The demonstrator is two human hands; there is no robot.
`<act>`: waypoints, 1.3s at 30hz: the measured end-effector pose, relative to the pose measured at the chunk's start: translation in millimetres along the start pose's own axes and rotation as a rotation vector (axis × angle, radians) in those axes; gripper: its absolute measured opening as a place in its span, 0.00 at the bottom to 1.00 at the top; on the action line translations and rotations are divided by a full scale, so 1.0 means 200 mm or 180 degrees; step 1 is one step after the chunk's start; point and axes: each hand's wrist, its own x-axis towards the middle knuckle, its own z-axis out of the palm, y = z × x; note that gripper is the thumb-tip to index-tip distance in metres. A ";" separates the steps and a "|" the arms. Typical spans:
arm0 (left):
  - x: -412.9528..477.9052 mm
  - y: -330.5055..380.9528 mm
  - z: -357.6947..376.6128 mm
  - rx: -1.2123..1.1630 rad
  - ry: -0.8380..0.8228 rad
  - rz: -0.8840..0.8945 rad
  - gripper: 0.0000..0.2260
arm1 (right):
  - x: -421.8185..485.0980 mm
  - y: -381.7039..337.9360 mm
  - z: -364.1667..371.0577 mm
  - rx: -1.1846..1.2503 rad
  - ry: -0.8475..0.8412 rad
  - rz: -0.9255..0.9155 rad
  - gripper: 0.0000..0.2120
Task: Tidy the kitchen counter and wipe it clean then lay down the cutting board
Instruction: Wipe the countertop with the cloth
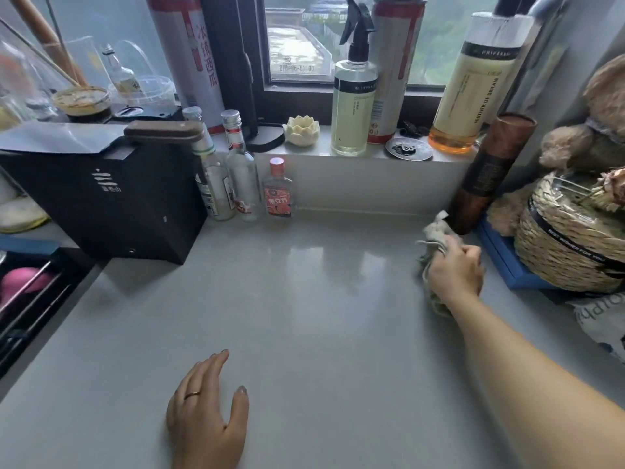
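The grey counter [304, 299] fills the middle of the view. My right hand [455, 270] presses a crumpled pale cloth [434, 231] onto the counter at the far right, close to a brown cylinder [487, 177]. Near the front edge, my left hand [208, 411] lies flat on the counter, fingers apart, a ring on one finger, holding nothing. No cutting board is in view.
A black box [111, 201] stands at the back left with three small bottles [243, 184] beside it. On the window sill are a spray bottle [351, 96], a large bottle [470, 96] and a small flower-shaped dish [301, 130]. A woven basket [571, 245] sits at the right.
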 end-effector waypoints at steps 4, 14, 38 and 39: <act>0.05 -0.03 0.00 -0.0057 0.0049 -0.0091 0.30 | 0.10 0.04 0.09 -0.0868 -0.0130 0.0008 0.20; 0.16 -0.16 -0.18 -0.0467 0.0323 -0.0705 0.27 | -0.34 -0.62 0.66 -0.0565 -0.0711 -0.1394 0.22; 0.12 -0.99 -0.79 -0.0860 -0.0495 -0.0377 0.30 | -1.96 -0.86 0.71 -0.0627 -0.1221 -0.2984 0.29; 0.12 -0.98 -0.79 -0.0834 -0.0581 -0.0269 0.31 | -1.99 -0.81 0.68 -0.0635 -0.1103 -0.2969 0.29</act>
